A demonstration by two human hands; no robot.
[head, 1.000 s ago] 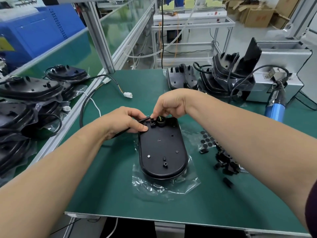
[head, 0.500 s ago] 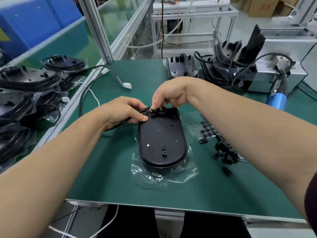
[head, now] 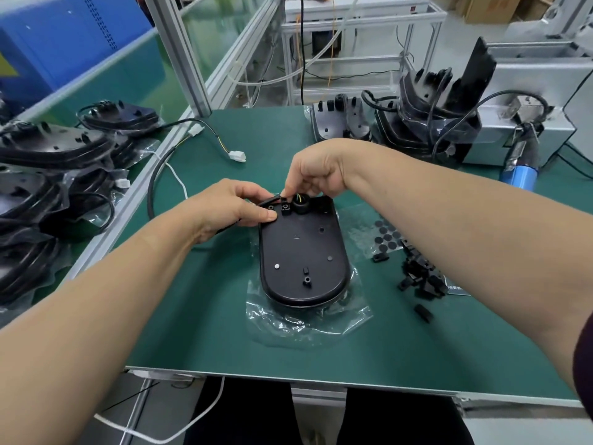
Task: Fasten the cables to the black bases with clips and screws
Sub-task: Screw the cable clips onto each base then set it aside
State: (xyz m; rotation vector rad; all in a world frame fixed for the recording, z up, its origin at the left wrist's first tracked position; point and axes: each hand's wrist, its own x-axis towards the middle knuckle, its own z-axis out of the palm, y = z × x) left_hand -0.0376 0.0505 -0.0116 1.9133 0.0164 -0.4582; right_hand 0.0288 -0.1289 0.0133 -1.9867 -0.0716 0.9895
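Left hand (head: 231,207) has its fingers curled round the black cable (head: 153,187), thumb flat along the far-left corner of the black base (head: 301,252), so it's pinning the cable against the rim there. The rest of the cable loops away to the left over the green mat (head: 199,316) and ends in a white connector (head: 237,154). The base lies flat on a clear plastic bag (head: 305,322), right in the middle, long way pointing away from the person. At its far end there's a small square boss (head: 285,209) and just beside it a round collar (head: 300,203) with yellow and green wires poking through. Right hand (head: 317,175) comes in from above with fingertips pinched on the cable's end right at that boss. Whether there's a clip under them I honestly can't tell, the fingers cover it. So I'd say this is the seating step: getting the cable routed into place at the top of the base before anything gets clamped. No clip or screw looks fitted there yet. Next move probably needs one hand free to grab a clip from the loose pile of black clips (head: 420,281) lying near the base on its right, while the other keeps the cable from springing out. The blue screwdriver (head: 521,175) sits well apart at the far right, untouched.
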